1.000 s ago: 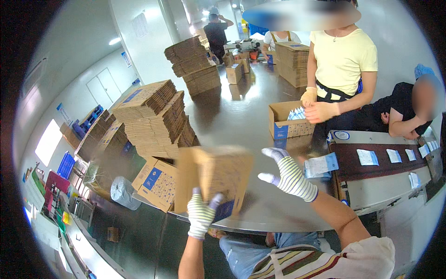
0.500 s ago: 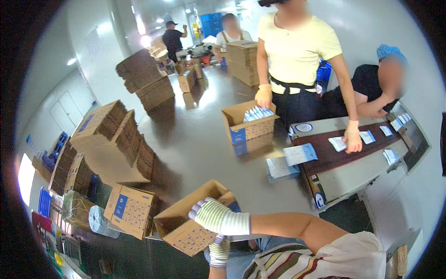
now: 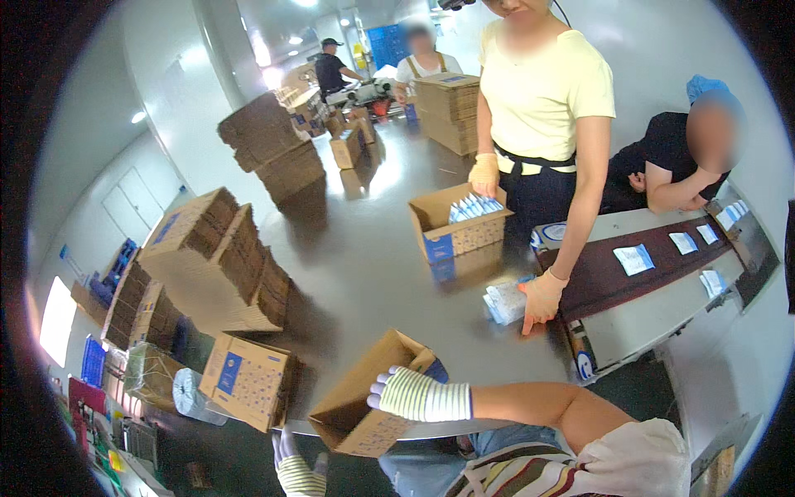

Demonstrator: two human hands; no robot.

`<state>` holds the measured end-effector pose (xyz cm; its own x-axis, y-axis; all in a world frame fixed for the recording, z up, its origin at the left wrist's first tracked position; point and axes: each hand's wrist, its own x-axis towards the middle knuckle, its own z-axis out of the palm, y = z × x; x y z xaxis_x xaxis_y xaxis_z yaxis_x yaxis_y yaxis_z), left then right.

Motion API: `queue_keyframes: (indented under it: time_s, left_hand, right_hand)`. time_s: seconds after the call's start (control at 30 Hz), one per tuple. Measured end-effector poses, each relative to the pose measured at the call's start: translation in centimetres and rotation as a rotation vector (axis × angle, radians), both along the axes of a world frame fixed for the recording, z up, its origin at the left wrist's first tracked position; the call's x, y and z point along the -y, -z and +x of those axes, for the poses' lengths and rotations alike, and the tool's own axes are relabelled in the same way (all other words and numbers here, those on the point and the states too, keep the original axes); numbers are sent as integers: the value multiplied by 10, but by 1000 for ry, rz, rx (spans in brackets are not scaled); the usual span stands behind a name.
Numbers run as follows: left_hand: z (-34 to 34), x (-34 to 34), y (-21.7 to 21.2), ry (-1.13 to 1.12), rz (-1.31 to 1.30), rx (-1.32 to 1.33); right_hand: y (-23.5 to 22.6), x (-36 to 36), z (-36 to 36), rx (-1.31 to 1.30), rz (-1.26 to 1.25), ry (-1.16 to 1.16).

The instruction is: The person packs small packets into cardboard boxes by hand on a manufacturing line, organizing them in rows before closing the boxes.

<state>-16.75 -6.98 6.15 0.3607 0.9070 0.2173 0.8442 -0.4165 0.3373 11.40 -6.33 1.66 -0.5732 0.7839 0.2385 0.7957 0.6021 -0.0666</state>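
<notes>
My right hand [image 3: 421, 394], in a striped green-and-white glove, is closed over the near edge of an open cardboard carton [image 3: 344, 404] on the near edge of the metal table. The carton looks empty in the part I can see, and it is tilted toward the left. My left hand [image 3: 298, 468], gloved the same way, is lower and farther left, away from that carton. Its fingers are stretched upward, just below a brown carton [image 3: 244, 381] with a blue panel. Whether they touch it I cannot tell.
A co-worker's gloved hand [image 3: 542, 300] is on white-and-blue packets [image 3: 505, 304] at the end of a dark conveyor belt [image 3: 604, 286]. Beside it stands a carton of packets [image 3: 464, 240]. Tall stacks of flattened cartons [image 3: 211, 257] rise on the left.
My left hand has moved left, from beneath the open carton to below the other carton. My right hand stays on its carton. The co-worker's hand has shifted from the belt to the packets.
</notes>
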Motion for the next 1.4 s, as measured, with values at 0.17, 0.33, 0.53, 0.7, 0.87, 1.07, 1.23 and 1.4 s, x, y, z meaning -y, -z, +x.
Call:
queue_keyframes:
  time_s: [0.17, 0.33, 0.53, 0.7, 0.87, 1.07, 1.23, 1.4]
  left_hand:
    - [46, -12, -28, 611, 423, -624]
    - [84, -15, 14, 847, -100, -657]
    - [101, -7, 20, 730, -102, -397]
    - [109, -5, 20, 577, -82, -328]
    - [116, -8, 22, 517, 5, -263]
    - [130, -10, 38, 527, 145, -167]
    - [129, -15, 58, 574, 183, -172]
    - [128, -19, 58, 556, 191, -367]
  right_hand:
    - [-20, -11, 21, -270, 91, -233]
    - [12, -27, 30, -491, 143, -74]
    - [14, -19, 12, -705, 23, 420]
    - [22, -36, 7, -922, -102, 473]
    - [-8, -24, 9, -962, -290, 264]
    - [-36, 36, 9, -1075, -591, 214]
    - [-8, 35, 0, -702, 29, 311]
    - [-2, 27, 2, -714, 23, 313]
